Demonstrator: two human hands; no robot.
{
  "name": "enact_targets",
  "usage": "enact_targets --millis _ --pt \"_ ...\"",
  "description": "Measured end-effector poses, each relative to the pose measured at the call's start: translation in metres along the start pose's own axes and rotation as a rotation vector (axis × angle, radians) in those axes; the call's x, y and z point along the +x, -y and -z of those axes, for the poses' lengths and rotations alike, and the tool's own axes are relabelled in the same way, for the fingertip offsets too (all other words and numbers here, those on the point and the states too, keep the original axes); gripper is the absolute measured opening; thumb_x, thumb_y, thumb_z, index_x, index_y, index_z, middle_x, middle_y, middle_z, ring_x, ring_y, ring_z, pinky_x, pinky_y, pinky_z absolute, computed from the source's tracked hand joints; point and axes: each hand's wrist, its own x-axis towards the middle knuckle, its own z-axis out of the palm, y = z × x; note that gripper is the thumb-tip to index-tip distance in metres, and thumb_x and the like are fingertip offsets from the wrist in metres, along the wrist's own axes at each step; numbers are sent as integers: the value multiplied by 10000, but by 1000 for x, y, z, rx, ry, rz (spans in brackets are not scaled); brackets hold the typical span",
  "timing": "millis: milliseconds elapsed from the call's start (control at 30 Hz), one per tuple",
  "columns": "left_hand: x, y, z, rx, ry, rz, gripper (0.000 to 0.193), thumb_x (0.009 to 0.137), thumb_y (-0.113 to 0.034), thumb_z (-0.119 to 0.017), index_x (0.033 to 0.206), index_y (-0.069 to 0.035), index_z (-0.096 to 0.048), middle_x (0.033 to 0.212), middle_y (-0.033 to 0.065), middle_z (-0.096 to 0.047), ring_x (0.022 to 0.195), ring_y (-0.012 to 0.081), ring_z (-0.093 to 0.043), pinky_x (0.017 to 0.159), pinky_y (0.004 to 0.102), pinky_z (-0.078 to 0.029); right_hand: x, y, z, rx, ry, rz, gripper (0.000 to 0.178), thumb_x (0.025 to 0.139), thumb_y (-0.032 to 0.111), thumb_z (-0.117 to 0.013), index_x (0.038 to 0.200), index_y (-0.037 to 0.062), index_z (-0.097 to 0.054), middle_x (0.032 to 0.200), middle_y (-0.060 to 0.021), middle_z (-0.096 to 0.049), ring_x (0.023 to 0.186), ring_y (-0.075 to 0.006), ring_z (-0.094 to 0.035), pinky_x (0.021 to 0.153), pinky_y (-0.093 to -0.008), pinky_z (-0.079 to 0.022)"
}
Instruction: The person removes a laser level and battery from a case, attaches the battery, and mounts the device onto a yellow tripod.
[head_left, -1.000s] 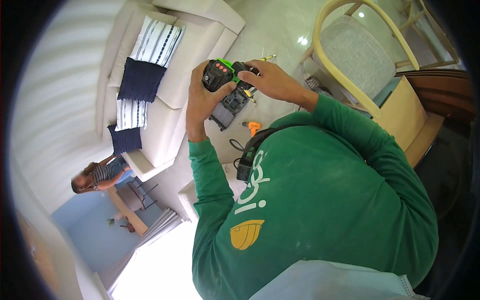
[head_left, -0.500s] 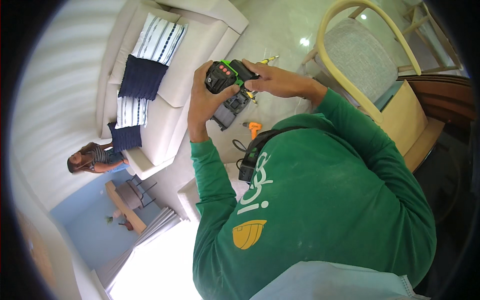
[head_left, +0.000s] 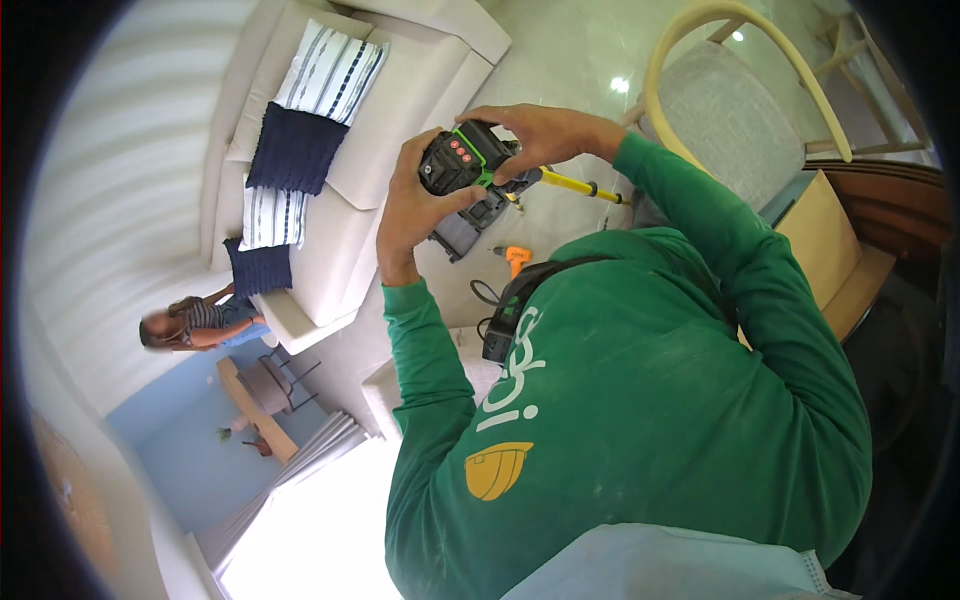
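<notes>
Between my two hands is a laser level (head_left: 450,163), black with a bright green trim and several red buttons on its top. My left hand (head_left: 408,212) is wrapped round its left side, the thumb pressed along the near edge. My right hand (head_left: 552,132) grips the right side, thumb on the near edge and fingers over the far edge. Below the level, partly hidden by it and my hands, an open black case (head_left: 462,236) lies on the floor. A yellow pole (head_left: 575,184) with black collars runs rightward from beneath my right hand.
An orange drill (head_left: 516,258) lies on the floor near the case. To the left stands a cream sofa (head_left: 365,150) with navy and striped cushions. A wooden armchair (head_left: 735,115) is at the right. A person (head_left: 205,322) sits at the sofa's end.
The laser level has turned slightly and moved a little right and down in view. My right hand has shifted on it. More of the yellow pole shows at the right.
</notes>
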Motion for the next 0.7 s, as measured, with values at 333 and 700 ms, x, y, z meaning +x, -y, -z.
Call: enact_targets --millis 333,700 --pt "0 -14 1 -53 3 73 932 632 -182 -984 1444 -18 -558 1307 116 -630 1202 226 -640 1057 358 -517 6 1 3 227 85 -131 980 758 216 -895 1595 64 -408 1459 -173 -596 1378 -317 -575 1219 -491 -414" --pt "-1 -10 3 25 20 14 962 628 -205 -1008 1451 -6 -553 1387 136 -546 1261 250 -596 1078 371 -503 -28 -18 10 202 40 -351 994 900 281 -819 1673 26 -249 1460 -214 -579 1368 -339 -560 1135 -425 -477"
